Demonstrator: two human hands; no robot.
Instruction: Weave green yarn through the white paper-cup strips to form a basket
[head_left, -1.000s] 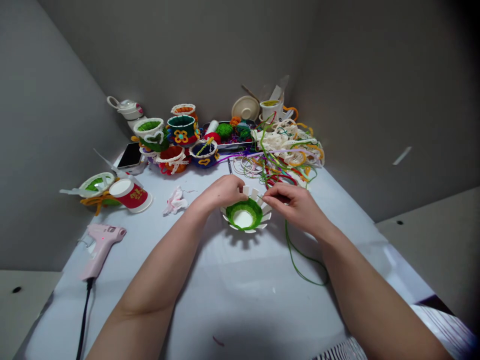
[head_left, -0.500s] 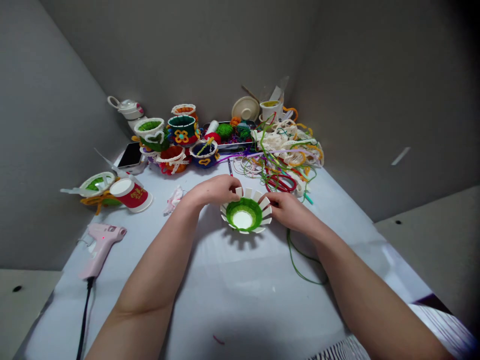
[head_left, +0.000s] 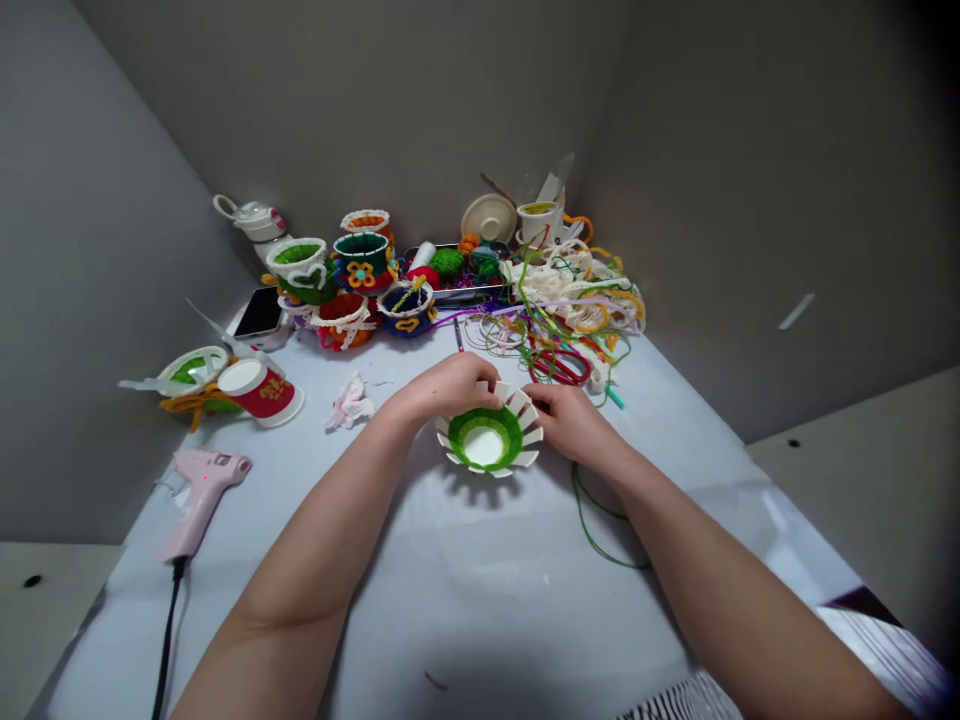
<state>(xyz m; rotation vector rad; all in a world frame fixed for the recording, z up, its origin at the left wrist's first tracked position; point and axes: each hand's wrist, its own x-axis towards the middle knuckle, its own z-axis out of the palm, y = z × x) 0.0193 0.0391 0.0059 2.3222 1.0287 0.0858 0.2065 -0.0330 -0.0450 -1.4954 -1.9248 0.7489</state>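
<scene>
A paper cup [head_left: 484,445] with its wall cut into white strips flares open in front of me, green yarn woven round its inside. My left hand [head_left: 466,384] is closed on the cup's far rim, fingertips over the strips. At the cup's right side, my right hand [head_left: 562,412] has its fingers bent together against the strips, near the yarn. A loose loop of green yarn [head_left: 592,535] lies on the table below my right wrist. The fingertips of my right hand are partly hidden behind the strips.
On the left lie a pink glue gun [head_left: 201,500] with a black cord and a red and white paper cup [head_left: 261,392]. Several decorated yarn cups [head_left: 361,262] stand stacked at the back. Red scissors [head_left: 562,367] lie among tangled yarn and lace [head_left: 570,280] at the back right.
My left hand has shifted slightly to the right along the cup's far rim. The cup has turned and tilted a little, and my right hand has moved slightly left.
</scene>
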